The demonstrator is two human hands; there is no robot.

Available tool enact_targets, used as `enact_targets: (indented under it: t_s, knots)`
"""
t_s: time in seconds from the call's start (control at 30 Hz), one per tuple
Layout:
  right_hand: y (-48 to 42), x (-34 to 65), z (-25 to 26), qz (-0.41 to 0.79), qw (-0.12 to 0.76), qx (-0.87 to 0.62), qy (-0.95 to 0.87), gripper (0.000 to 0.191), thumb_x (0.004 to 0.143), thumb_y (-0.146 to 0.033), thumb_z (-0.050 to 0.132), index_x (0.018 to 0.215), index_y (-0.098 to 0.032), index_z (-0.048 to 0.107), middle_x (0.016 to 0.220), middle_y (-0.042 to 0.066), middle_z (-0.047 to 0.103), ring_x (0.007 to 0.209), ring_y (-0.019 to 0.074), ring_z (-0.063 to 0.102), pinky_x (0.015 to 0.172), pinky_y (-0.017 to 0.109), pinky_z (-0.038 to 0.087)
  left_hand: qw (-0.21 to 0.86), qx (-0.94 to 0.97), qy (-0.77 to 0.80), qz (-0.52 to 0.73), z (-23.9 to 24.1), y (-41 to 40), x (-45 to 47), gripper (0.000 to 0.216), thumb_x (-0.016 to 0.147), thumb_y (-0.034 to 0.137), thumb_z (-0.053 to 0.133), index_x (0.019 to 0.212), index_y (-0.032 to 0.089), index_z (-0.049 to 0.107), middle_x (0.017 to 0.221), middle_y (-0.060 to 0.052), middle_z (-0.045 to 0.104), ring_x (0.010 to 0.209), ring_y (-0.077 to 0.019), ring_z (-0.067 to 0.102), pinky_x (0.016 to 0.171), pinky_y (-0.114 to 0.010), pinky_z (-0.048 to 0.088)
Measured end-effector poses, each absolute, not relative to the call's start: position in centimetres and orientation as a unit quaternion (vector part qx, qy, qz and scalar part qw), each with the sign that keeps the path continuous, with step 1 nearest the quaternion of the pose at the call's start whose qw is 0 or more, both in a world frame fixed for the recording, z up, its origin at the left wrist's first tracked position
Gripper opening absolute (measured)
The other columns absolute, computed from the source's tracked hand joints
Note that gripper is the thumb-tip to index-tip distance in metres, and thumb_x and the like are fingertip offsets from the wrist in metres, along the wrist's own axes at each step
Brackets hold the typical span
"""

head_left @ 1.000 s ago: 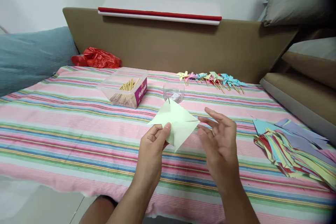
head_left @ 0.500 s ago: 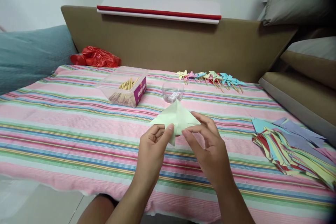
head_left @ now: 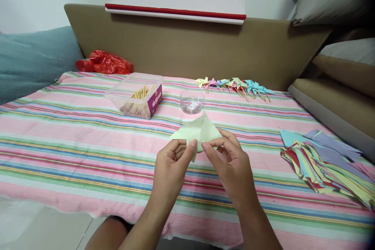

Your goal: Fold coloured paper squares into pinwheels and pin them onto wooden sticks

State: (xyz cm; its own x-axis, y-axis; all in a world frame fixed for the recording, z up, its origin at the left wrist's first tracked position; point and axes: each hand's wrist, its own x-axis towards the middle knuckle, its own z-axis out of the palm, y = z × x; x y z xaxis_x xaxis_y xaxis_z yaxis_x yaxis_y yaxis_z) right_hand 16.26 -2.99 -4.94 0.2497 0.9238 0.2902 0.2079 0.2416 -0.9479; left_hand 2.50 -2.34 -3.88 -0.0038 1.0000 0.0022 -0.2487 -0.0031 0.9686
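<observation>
A pale green piece of paper (head_left: 199,128), cut and partly folded, is held up over the striped cloth between both hands. My left hand (head_left: 172,160) pinches its lower middle, the thumb pressed on the front. At the lower right part of the paper, my right hand (head_left: 230,160) grips with thumb and index finger, close beside the left thumb. The fingers behind the paper are partly hidden. Just beyond it stands a round clear container (head_left: 192,102) with small items and a white label inside.
Wooden sticks (head_left: 140,93) fill part of a clear plastic box (head_left: 117,99) at the left. Several finished paper pinwheels (head_left: 238,84) lie at the back. Cut coloured paper (head_left: 325,164) is piled at the right. A red plastic bag (head_left: 107,62) rests at the back left.
My right hand has moved slightly left, bringing its thumb nearer to the left thumb. The paper's right side is now folded in toward the middle. The camera view has shifted slightly.
</observation>
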Motion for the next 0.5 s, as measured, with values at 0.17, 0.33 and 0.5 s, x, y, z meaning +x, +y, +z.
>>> enact_targets:
  t_s: [0.17,0.33,0.5]
  knots:
    - [-3.00,16.15,-4.91,0.311,0.585,-0.532,-0.528,0.018,0.084,-0.041,0.075,0.078,-0.025,0.074,0.125,0.008,0.062,0.116,0.0308,0.064,0.099,0.048,0.052,0.553,0.435,0.431,0.565,-3.97,-2.21,2.50,0.022,0.086,0.037,0.079,0.082,0.017,0.073,0.079,-0.001,0.075,0.077,-0.0120,0.066,0.071,-0.020,0.051]
    - [-2.98,16.03,-4.88,0.310,0.584,-0.534,-0.528,0.018,0.085,-0.041,0.074,0.077,-0.025,0.073,0.125,0.008,0.062,0.119,0.0316,0.063,0.098,0.048,0.052,0.548,0.441,0.438,0.560,-4.09,-2.29,2.44,0.022,0.086,0.038,0.079,0.083,0.017,0.072,0.079,-0.001,0.074,0.079,-0.0135,0.068,0.072,-0.021,0.052]
    - [-2.94,15.95,-5.01,0.300,0.588,-0.531,-0.531,0.017,0.085,-0.039,0.074,0.078,-0.025,0.072,0.124,0.008,0.063,0.120,0.0311,0.063,0.099,0.047,0.052,0.544,0.449,0.440,0.556,-4.19,-2.44,2.44,0.024,0.086,0.040,0.078,0.084,0.018,0.071,0.084,-0.003,0.076,0.086,-0.0168,0.070,0.077,-0.024,0.054]
